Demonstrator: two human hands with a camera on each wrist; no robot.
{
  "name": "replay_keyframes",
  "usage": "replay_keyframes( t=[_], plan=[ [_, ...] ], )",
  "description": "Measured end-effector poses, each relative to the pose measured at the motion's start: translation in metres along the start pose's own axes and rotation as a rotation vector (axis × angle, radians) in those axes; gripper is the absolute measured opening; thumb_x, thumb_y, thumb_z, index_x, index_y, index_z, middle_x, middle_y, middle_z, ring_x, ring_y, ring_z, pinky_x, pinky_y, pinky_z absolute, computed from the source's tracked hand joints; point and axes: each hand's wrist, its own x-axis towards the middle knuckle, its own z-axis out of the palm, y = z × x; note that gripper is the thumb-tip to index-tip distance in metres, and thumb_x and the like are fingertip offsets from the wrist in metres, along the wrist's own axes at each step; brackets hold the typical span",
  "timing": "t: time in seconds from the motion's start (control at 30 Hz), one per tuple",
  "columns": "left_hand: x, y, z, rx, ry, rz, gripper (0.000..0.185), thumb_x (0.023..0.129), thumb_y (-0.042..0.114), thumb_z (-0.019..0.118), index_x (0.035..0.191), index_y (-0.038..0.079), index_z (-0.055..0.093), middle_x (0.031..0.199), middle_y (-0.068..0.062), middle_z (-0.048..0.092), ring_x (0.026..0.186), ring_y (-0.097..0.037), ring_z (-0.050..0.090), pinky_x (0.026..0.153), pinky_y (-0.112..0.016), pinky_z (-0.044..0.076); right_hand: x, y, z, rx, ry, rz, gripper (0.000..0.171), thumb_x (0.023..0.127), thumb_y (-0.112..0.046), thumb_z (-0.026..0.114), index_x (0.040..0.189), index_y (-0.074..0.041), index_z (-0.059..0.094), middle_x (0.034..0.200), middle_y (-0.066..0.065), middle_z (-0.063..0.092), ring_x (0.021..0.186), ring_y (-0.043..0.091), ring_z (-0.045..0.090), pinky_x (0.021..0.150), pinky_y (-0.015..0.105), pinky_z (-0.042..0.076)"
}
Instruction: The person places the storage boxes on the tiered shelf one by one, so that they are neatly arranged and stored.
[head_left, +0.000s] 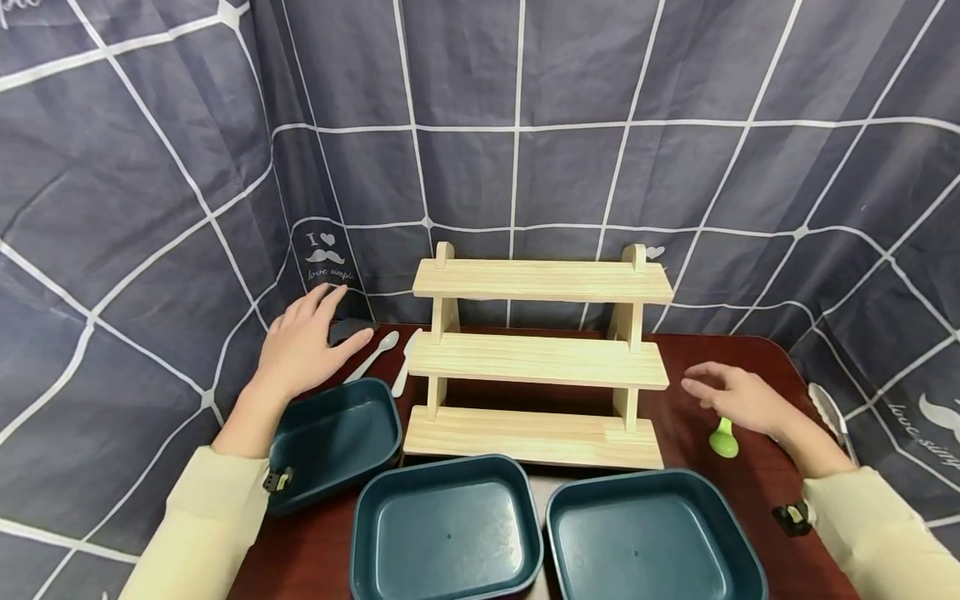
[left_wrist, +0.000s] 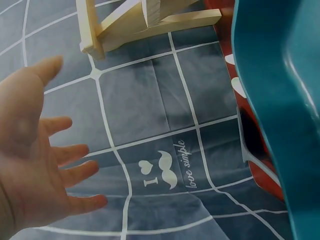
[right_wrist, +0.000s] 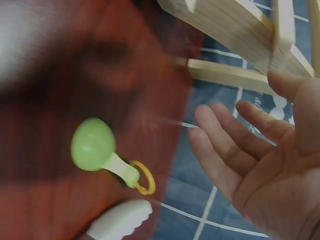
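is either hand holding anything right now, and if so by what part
Nothing is held. The left hand is open with spread fingers near a dark object at the table's back edge; the right hand is open above the green spoon, apart from it.
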Motion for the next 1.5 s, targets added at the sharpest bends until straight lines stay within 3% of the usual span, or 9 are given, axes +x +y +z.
replay_keyframes(
  t=[0.3, 0.57, 0.9, 1.23, 1.37, 1.5],
  plan=[
    [-0.045, -0.009, 0.005, -0.023, 0.091, -0.025, 0.083, 0.098, 0.062, 0.06, 0.16, 0.012, 0.038, 0.16, -0.025, 0.035, 0.141, -0.053, 0.033, 0.105, -0.077, 0.029, -0.018, 0.014, 0.031, 0.376, -0.211, 0.03, 0.058, 0.105, -0.028, 0.063, 0.144, 0.011, 0.047, 0.126, 0.027, 0.065, 0.098, 0.032, 0.071, 0.079, 0.046, 0.062],
    [-0.098, -0.022, 0.034, -0.086, 0.186, -0.081, 0.075, 0.097, 0.05, 0.068, 0.156, 0.009, 0.044, 0.155, -0.025, 0.042, 0.136, -0.053, 0.04, 0.098, -0.077, 0.033, -0.02, 0.021, 0.048, 0.624, -0.367, 0.082, 0.063, 0.105, -0.022, 0.062, 0.151, 0.012, 0.035, 0.133, 0.026, 0.061, 0.111, 0.038, 0.067, 0.089, 0.047, 0.059],
    [-0.151, -0.039, 0.055, -0.189, 0.266, -0.277, 0.07, 0.095, 0.04, 0.074, 0.151, 0.006, 0.05, 0.151, -0.024, 0.047, 0.133, -0.057, 0.04, 0.101, -0.074, 0.032, -0.016, 0.022, 0.06, 0.73, -0.441, 0.096, 0.066, 0.107, -0.019, 0.059, 0.154, 0.013, 0.027, 0.131, 0.019, 0.064, 0.117, 0.031, 0.066, 0.096, 0.048, 0.056],
    [-0.19, -0.047, 0.082, -0.315, 0.524, -0.441, 0.06, 0.088, 0.018, 0.079, 0.143, 0.004, 0.059, 0.149, -0.022, 0.051, 0.135, -0.051, 0.04, 0.108, -0.068, 0.029, -0.011, 0.023, 0.061, 0.745, -0.485, 0.071, 0.066, 0.107, -0.015, 0.059, 0.154, 0.014, 0.023, 0.135, 0.021, 0.061, 0.12, 0.028, 0.064, 0.098, 0.049, 0.055],
    [-0.199, -0.05, 0.084, -0.346, 0.505, -0.551, 0.066, 0.091, 0.02, 0.076, 0.151, 0.007, 0.052, 0.154, -0.023, 0.045, 0.138, -0.051, 0.034, 0.11, -0.069, 0.026, -0.009, 0.023, 0.062, 0.768, -0.503, 0.076, 0.069, 0.106, -0.014, 0.059, 0.155, 0.015, 0.02, 0.135, 0.02, 0.061, 0.118, 0.028, 0.064, 0.097, 0.047, 0.056],
    [-0.204, -0.055, 0.081, -0.373, 0.419, -0.651, 0.071, 0.095, 0.026, 0.072, 0.158, 0.011, 0.043, 0.159, -0.024, 0.038, 0.142, -0.053, 0.032, 0.11, -0.071, 0.026, -0.008, 0.024, 0.066, 0.797, -0.52, 0.075, 0.07, 0.106, -0.012, 0.059, 0.154, 0.017, 0.018, 0.132, 0.017, 0.062, 0.116, 0.027, 0.065, 0.095, 0.044, 0.057]
  ],
)
